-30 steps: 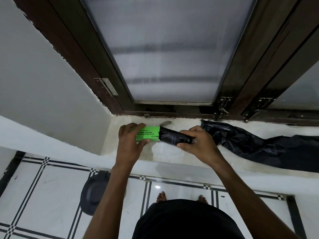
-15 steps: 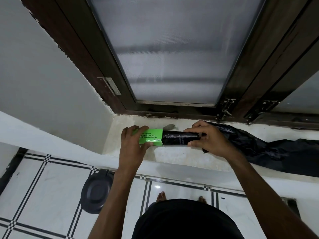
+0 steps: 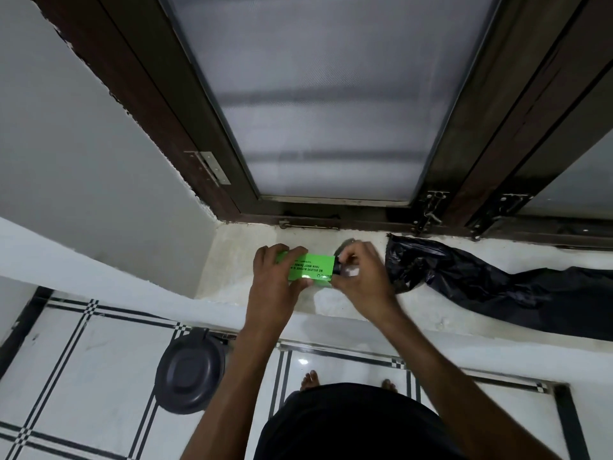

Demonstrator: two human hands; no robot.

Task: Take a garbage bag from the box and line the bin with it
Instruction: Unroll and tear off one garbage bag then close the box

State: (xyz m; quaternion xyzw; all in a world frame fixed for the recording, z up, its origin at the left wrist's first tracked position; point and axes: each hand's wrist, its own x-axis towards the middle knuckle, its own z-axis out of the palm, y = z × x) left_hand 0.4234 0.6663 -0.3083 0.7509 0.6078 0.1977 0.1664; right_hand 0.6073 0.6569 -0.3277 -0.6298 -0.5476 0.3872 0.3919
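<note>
A bright green box (image 3: pixel 311 267) of garbage bags lies on the white window ledge (image 3: pixel 331 303). My left hand (image 3: pixel 277 277) grips its left end. My right hand (image 3: pixel 360 277) is closed at the box's right end, fingers around the black roll of bags (image 3: pixel 337 267), of which only a small tip shows. A loose black garbage bag (image 3: pixel 481 283) lies spread on the ledge to the right, apart from both hands. The dark grey bin (image 3: pixel 191 373), lid shut, stands on the floor below the ledge, to the left of my left arm.
A dark wooden window frame (image 3: pixel 159 104) with frosted glass rises behind the ledge. White floor tiles (image 3: pixel 83 376) with black lines lie below. My bare feet (image 3: pixel 310 380) stand close to the ledge.
My right hand has moved left, pushing the black roll back into the green box; most of the roll was showing before, only its tip shows now. My view has shifted slightly.
</note>
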